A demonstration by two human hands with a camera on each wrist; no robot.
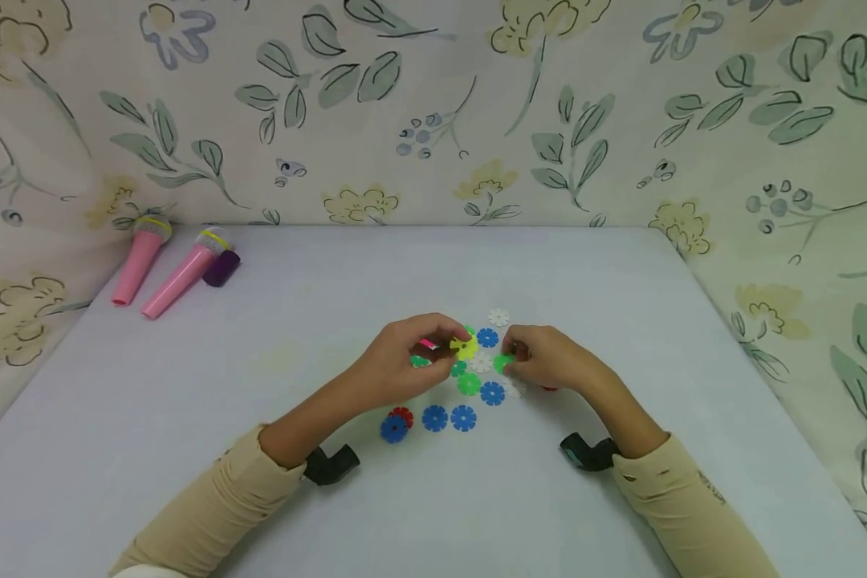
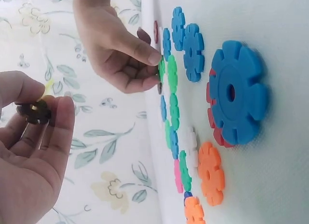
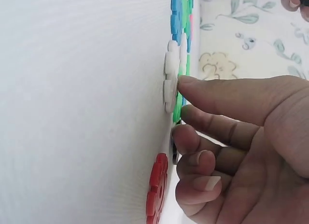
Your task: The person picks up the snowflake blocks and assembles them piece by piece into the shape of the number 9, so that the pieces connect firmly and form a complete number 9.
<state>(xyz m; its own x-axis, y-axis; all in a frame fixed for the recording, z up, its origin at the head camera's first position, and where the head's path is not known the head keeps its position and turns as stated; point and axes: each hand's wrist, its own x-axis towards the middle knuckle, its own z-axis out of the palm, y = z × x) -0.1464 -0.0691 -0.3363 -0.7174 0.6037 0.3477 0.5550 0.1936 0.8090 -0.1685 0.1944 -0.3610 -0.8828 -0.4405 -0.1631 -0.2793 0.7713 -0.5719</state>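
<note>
My left hand (image 1: 405, 357) pinches a yellow notched plastic disc (image 1: 466, 347) between thumb and fingers, above a loose group of similar discs. In the left wrist view, a dark-looking notched disc (image 2: 36, 112) shows between these fingertips, with a yellow edge beside it. Thumb and index finger of my right hand (image 1: 549, 357) pinch a green disc (image 1: 503, 364) low at the right side of the group. Close by that hand in the right wrist view are a white disc (image 3: 170, 77) and a red disc (image 3: 157, 188). The right hand's other fingers are curled.
Blue discs (image 1: 435, 418) lie nearer me, one blue disc (image 1: 393, 429) overlapping a red disc (image 1: 403, 415). Orange discs (image 2: 211, 173) show in the left wrist view. Two pink toy microphones (image 1: 181, 281) and a dark purple piece (image 1: 221, 269) lie at the table's back left. Floral cloth hangs behind.
</note>
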